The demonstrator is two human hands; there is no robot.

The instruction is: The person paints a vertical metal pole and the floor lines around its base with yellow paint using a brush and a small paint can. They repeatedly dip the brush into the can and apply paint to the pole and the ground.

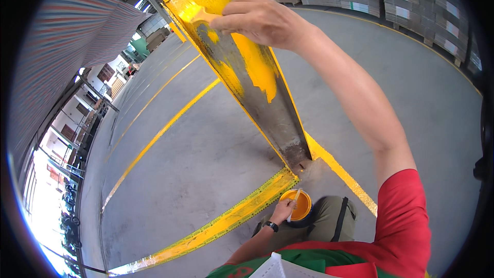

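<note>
My right hand (262,20) is raised at the top of an upright steel column (257,113), closed around the handle of a paintbrush (205,16). The bristle end meets wet yellow paint on the column's recessed face. Yellow covers the upper part in thick, uneven strokes, while bare grey metal shows lower down. Low in front of me, my left hand (284,210) is closed at the near-left rim of a small paint bucket (307,207) with yellow-orange paint inside. A pale, narrow strip (297,194) crosses the bucket beside my fingers; I cannot tell whether it is its handle.
A wide yellow floor stripe (231,215) edged with patterned tape runs left from the column's foot. Another yellow line (345,175) goes to the right. Stacked cartons on pallets (411,0) line the far right. Striped sheeting (77,20) hangs at the left.
</note>
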